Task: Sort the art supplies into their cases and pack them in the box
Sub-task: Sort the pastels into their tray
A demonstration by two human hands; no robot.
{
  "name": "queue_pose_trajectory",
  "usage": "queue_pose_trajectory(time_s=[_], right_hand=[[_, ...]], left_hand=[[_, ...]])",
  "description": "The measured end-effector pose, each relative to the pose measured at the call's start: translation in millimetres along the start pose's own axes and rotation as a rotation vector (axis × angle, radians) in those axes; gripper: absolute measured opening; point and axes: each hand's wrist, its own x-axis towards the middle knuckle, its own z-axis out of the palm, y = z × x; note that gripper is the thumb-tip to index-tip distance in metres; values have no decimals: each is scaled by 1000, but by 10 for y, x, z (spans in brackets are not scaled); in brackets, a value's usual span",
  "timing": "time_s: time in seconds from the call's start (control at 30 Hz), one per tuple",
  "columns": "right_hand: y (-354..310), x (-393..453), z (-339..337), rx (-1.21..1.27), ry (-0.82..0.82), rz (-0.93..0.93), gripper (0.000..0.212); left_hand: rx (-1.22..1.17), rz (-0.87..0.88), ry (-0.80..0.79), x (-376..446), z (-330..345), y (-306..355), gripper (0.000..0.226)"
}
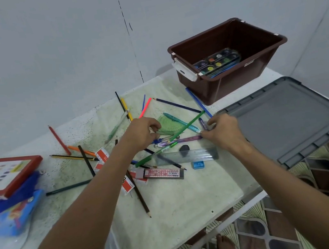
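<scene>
Coloured pencils (169, 103) and pens are lying scattered and crossing mid-table, among a clear ruler (188, 156), green protractor (169, 123) and blue sharpener (198, 164). The brown box (228, 84) is sitting far right, open, a paint palette (217, 62) resting inside.

box (236, 82): we see brown plastic, smooth, with a dull sheen, at two o'clock.
lid (288, 122): we read it as grey plastic, matt, ribbed along the rim, at three o'clock.
ruler (188, 156): clear plastic, glossy, at centre.
protractor (169, 123): translucent green plastic, we think.
table cover (182, 203): a pale, speckled sheet with a slight shine; we cannot tell the material.
pencils (139, 195): painted wood, as far as we can tell.
red case (3, 175): looks like glossy card or tin, at nine o'clock; we cannot tell which.
blue pouch (8, 215): shiny, soft plastic.
</scene>
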Motion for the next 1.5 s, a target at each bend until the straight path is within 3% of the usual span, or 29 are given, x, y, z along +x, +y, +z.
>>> queue_pose_trajectory(time_s=[0.1, 0.23, 0.4, 0.6, 0.9, 1.07, 1.27, 1.5], right_hand=[[22, -2, -29, 24, -38, 43, 27], [21, -88, -133, 253, -129, 114, 6], [-208, -388, -107, 391, -191, 30, 10], [-565, -848, 426, 366, -414, -145, 7], [-802, -1654, 1026, 251, -704, -260, 15], [-748, -1957, 1163, 259, -696, -253, 10], [-678, -2166, 1226, 280, -596, -214, 10], [-676, -2304, 1240, 285, -586, -239, 27]], left_hand=[[-19, -13, -43, -10, -24, 28, 27], [-24, 7, -62, -127, -125, 72, 32], [-127, -71, 61, -580, -346, 66, 24], [-230, -210, 180, -1496, -443, -121, 9], [-484, -473, 103, -2758, -366, -434, 17], [-634, -498, 168, -2882, -317, -434, 20], [-667, -480, 7, -2810, -225, -425, 25], [-430, -375, 8, -2770, -103, -429, 12]])
